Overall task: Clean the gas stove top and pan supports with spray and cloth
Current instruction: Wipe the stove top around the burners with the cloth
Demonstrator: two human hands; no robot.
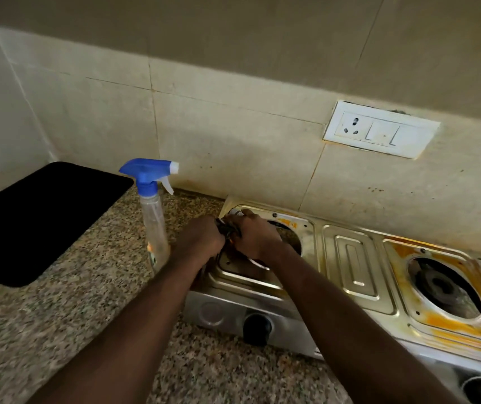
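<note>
Granite counter, stove, left hand and right hand gripping dark pan support

Bench: two-burner gas stove to the right, its back against the wall. Spray bottle upright on the bench, just left of the stove. Mat at the bench's far left corner. My left hand and right hand side by side over the stove's left burner opening, fingers closed on a pan support between them. Right burner well apart. Front knob below my forearms. Wall socket above the stove.
</note>
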